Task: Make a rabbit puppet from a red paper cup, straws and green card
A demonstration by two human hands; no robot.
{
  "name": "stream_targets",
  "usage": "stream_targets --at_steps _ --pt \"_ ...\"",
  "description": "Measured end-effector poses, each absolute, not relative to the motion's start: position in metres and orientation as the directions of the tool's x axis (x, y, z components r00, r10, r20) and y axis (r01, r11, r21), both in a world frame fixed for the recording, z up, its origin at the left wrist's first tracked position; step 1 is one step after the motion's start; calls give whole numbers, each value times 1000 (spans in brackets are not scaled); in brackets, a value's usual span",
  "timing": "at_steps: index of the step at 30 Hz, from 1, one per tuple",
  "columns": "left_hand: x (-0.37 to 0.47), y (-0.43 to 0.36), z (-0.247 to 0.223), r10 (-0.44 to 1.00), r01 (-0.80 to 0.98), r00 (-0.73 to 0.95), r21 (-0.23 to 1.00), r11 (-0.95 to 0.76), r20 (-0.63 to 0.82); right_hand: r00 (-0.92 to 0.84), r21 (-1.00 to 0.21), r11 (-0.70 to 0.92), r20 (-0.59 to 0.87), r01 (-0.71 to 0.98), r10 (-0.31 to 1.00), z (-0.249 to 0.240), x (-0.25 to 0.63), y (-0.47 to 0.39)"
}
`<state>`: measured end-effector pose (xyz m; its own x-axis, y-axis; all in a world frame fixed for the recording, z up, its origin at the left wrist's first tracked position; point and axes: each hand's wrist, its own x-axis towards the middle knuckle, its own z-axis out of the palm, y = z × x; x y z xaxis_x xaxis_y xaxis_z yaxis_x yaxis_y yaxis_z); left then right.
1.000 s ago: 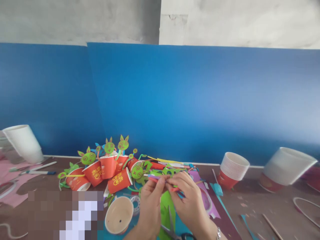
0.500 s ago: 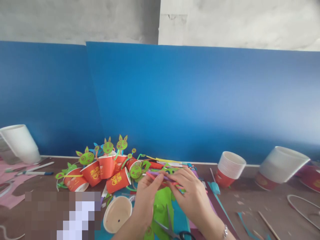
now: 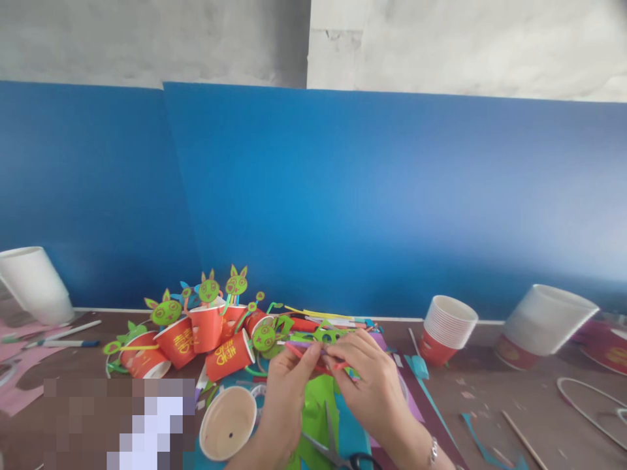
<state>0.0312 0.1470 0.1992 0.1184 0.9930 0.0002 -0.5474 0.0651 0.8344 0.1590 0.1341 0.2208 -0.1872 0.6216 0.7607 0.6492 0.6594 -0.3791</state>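
Note:
My left hand [image 3: 285, 395] and my right hand [image 3: 375, 382] are close together over the middle of the table. Both pinch thin straws, a red one [image 3: 341, 365] and a purple one [image 3: 296, 344], lying roughly crosswise between the fingertips. The fingers cover most of their length. Below the hands are green paper [image 3: 313, 399] and scissors [image 3: 327, 447] with dark handles, blades apart. Left of my left wrist stands a paper cup [image 3: 228, 424] with a small hole in its bottom.
Red paper cups [image 3: 230, 356] with green animal-face cutouts [image 3: 236, 283] crowd the back left. A stack of cups [image 3: 448, 329] stands at the back right, beside a larger tilted stack [image 3: 543, 326]. A wooden stick [image 3: 524, 438] lies at the right. Behind rises a blue panel [image 3: 343, 196].
The fingers have shifted slightly on the straws, and more of the red one shows near my right fingertips. The view has moved a little to the right.

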Motion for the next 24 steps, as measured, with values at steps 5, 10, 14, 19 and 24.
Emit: stream_targets --at_steps 5,10,14,19,24 --pt "32 144 202 996 -541 89 839 54 -7 -197 -343 670 781 659 593 222 154 131" --pt "29 147 201 995 -552 104 832 58 -1 -222 -298 636 764 712 606 222 158 131" --pt "26 152 200 998 -594 56 803 60 -34 -199 -316 587 735 746 648 225 165 134" --pt "25 153 200 992 -560 117 823 98 -39 -246 -285 623 740 728 626 225 167 136" --pt "27 151 195 992 -523 120 848 83 -23 -247 -274 626 749 730 615 228 164 133"
